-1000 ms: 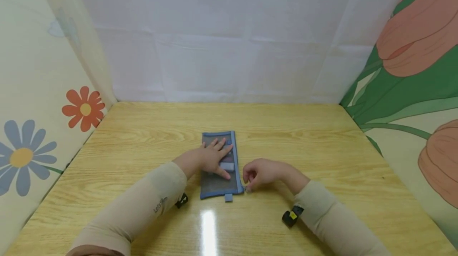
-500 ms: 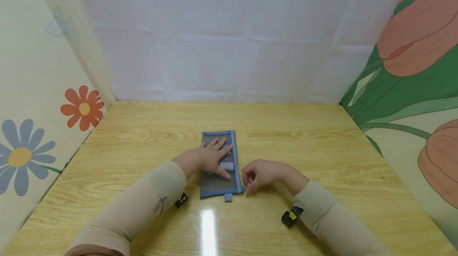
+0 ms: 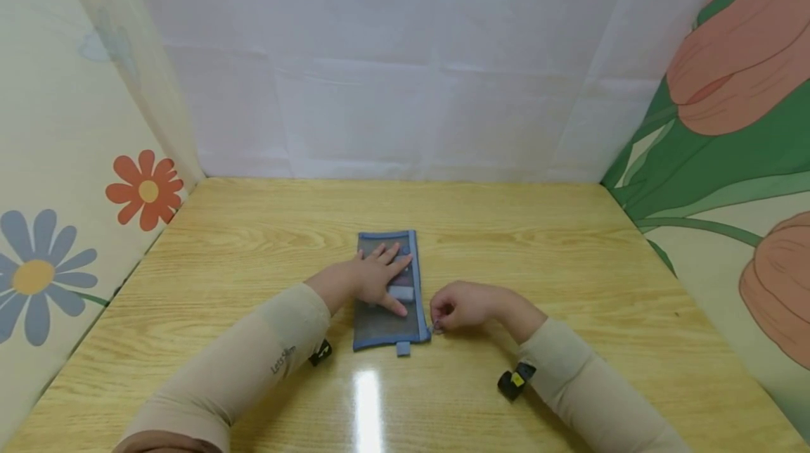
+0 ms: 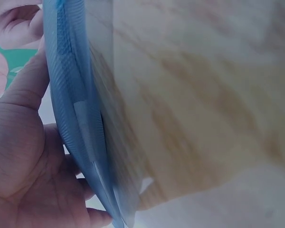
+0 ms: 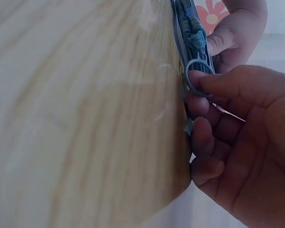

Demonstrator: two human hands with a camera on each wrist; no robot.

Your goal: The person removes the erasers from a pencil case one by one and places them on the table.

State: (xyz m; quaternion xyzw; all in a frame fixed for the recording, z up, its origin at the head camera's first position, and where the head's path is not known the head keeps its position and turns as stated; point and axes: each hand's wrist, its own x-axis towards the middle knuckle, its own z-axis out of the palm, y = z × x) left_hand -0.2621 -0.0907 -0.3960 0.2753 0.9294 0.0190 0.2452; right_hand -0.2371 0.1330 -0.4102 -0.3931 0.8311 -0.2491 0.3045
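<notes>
One mesh pouch (image 3: 380, 326); pale block (image 3: 401, 294) inside

Booth-like tabletop setup, wider room unclear: wood-grain table (image 3: 538, 242), creased white backdrop (image 3: 405, 87), 2 flower-print side panels (image 3: 728, 122).

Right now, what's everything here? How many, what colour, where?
Table: one, yellowish wood, centre
Mesh pouch: one, grey edged blue, on table
Pale rectangle: one, bluish white, within pouch outline
Ring pull: one, grey, pouch's near right corner
Fabric tab: one, blue, pouch's near end
Sheet: one, white, behind
Floral panels: two, multicoloured, either side
Cloth: one, brown, bottom left
Sleeves: two, beige, near side
Wrist cameras: two, black, near sleeve ends
Left hand: one, bare, spread on pouch
Right hand: one, bare, pinching ring pull
</notes>
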